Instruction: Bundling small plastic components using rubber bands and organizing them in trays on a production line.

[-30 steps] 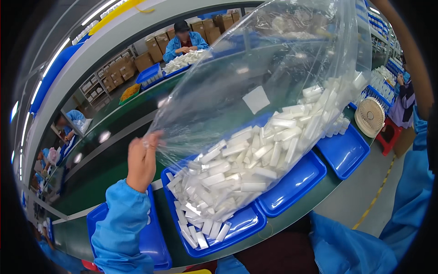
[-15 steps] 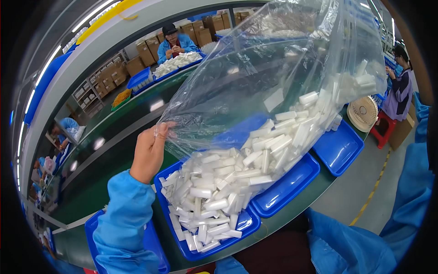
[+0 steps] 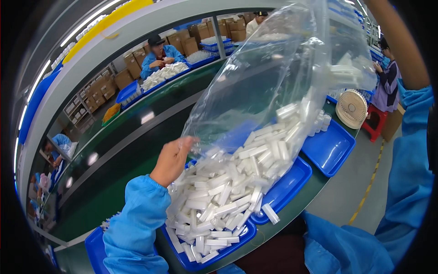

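Note:
My left hand (image 3: 172, 159) pinches the mouth edge of a large clear plastic bag (image 3: 255, 77). Small white rectangular plastic pieces (image 3: 214, 208) slope out of the bag into a heap on a blue tray (image 3: 247, 234); more pieces remain inside the bag, some high up at its right. One white piece (image 3: 270, 213) is apart from the heap, by the near rim of the neighbouring blue tray (image 3: 292, 180). My right forearm (image 3: 396, 39) is raised at the upper right, and its hand is beyond the picture's edge.
Another blue tray (image 3: 329, 153) stands farther right, near a round fan (image 3: 352, 108). A further blue tray (image 3: 96, 251) sits at lower left, partly behind my sleeve. Across the green conveyor (image 3: 132, 182), a person in blue (image 3: 159, 57) handles white pieces. A red stool (image 3: 376, 123) is at right.
White pieces have slid down from the bag, and the heap on the tray has spread. One piece has come away toward the near rim. My right forearm has come into view, raised.

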### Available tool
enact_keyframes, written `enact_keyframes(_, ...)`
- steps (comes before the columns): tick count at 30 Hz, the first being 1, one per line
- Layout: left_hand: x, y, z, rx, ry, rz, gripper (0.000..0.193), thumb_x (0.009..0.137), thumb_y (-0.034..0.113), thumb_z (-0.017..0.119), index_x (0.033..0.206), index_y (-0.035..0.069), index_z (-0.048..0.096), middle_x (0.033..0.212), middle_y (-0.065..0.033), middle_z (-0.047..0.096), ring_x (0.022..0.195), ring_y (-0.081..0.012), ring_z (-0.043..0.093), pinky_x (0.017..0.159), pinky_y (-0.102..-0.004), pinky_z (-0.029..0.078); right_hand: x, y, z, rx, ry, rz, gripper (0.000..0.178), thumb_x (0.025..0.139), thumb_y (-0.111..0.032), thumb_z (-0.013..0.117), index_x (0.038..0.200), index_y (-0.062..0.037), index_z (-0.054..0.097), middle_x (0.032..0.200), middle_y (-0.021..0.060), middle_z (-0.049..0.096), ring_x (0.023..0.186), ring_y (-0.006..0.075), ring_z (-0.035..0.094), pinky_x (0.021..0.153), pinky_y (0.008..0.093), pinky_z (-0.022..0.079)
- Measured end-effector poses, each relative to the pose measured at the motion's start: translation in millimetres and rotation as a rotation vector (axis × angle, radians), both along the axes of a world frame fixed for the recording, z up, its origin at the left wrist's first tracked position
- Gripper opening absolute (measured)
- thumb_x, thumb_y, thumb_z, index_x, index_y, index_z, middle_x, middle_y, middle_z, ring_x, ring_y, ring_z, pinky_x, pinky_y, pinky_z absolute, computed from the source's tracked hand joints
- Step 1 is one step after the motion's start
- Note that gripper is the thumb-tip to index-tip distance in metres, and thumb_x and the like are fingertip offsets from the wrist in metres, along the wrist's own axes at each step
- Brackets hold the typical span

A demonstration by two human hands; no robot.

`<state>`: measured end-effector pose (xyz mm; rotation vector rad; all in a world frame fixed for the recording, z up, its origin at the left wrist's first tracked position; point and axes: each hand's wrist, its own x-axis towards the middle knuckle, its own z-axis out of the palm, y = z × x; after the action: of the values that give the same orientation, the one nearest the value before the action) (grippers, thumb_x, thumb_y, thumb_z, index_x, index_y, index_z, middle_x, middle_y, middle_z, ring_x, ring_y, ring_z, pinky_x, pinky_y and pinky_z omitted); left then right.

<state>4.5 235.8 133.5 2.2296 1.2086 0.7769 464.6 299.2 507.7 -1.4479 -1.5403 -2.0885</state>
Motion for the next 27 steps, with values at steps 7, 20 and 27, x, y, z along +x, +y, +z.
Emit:
enact_keyframes(7,-3.8,-16.1,17.4,-0.115,0.829,0.017,0.084,0.077,0.050,0.063,0.140,0.010,0.025,0.130,-0.0241,0.042,0.125,-0.0356,0.036,0.102,-0.0505,0.023,-135.1,-23.7,-41.4,-0.217,0.183,0.622,0.024,0.086,-0.023,0.047,0.087,-0.0070,0.065,0.089,0.0151,0.064,0.087,0.0327,0.060,0.076,0.0416,0.047)
enact_keyframes(20,90.2,7.5,164.3,0.468,-0.674,-0.047,0.026,0.084,0.021,0.059,0.097,-0.001,0.060,0.094,-0.0080,0.061,0.083,-0.0122,0.053,0.072,-0.0291,0.043,-283.5,-107.9,-147.2,-0.116,0.036,1.385,0.031,0.079,-0.026,0.056,0.109,-0.0187,0.059,0.100,0.0092,0.057,0.091,0.0245,0.058,0.073,0.0389,0.044)
enact_keyframes(27,89.6,21.4,165.2,0.184,-0.632,0.060,0.027,0.089,0.030,0.054,0.085,0.003,0.060,0.081,-0.0052,0.057,0.074,-0.0140,0.052,0.065,-0.0307,0.043,-179.5,-154.9,-265.6,-0.883,-0.338,0.959,0.048,0.063,-0.034,0.066,0.105,-0.0229,0.046,0.117,0.0029,0.043,0.115,0.0216,0.037,0.084,0.0367,0.035)
